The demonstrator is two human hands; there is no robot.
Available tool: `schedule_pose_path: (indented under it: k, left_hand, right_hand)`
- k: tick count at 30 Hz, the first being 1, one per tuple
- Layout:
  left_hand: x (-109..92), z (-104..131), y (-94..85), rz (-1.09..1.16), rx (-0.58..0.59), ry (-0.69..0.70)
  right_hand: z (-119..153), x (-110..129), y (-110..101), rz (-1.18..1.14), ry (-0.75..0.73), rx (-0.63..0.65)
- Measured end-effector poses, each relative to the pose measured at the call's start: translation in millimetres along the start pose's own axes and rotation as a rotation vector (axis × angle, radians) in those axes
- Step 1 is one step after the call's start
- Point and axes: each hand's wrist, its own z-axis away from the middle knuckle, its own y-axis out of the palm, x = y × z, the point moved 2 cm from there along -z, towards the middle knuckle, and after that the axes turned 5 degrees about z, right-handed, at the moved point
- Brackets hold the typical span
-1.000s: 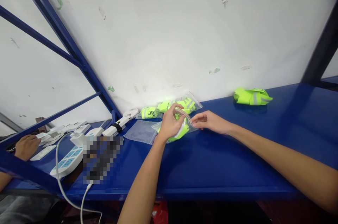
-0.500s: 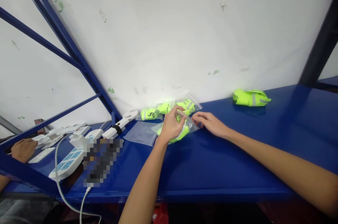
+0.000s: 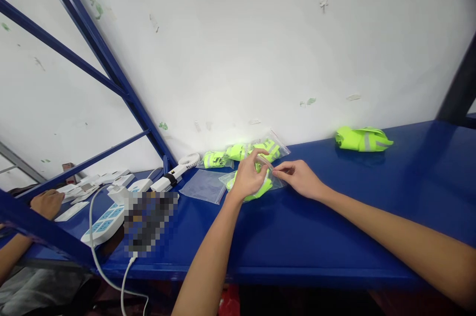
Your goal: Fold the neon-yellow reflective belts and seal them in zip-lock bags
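Note:
A clear zip bag (image 3: pixel 277 180) with a folded neon-yellow reflective vest (image 3: pixel 260 191) inside lies on the blue surface in front of me. My left hand (image 3: pixel 251 175) grips the bag's top edge between thumb and fingers, covering part of the vest. At the right end of that edge, my right hand (image 3: pixel 299 177) pinches the plastic with thumb and forefinger. Just behind are bagged neon vests (image 3: pixel 238 151), touching the wall side. A flat clear zip bag (image 3: pixel 203 186) lies left of my left hand. Farther right, an unbagged folded neon vest (image 3: pixel 362 139) rests near the wall.
To the left stand a white handheld fan (image 3: pixel 174 175), a white power strip (image 3: pixel 106 224) with plugs and a white cable (image 3: pixel 92 251). A blue metal frame (image 3: pixel 122 93) rises there. Beyond it another person's hand (image 3: pixel 47 204) rests near white boxes.
My right hand has moved in to the bag's edge and now pinches it. The left hand keeps its grip. The whole view has shifted slightly.

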Motion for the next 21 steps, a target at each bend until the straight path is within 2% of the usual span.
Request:
schedule_pose_path:
  k: [12, 21]
  left_hand:
    - [-0.2, -1.2, 0.2, 0.066, 0.007, -0.048]
    - [0.3, -3.5, 0.5, 0.11, 0.006, -0.049]
  right_hand:
    - [0.7, 0.5, 6.4, 0.097, -0.027, -0.08]
    - [1.0, 0.0, 4.8, 0.061, -0.023, -0.06]
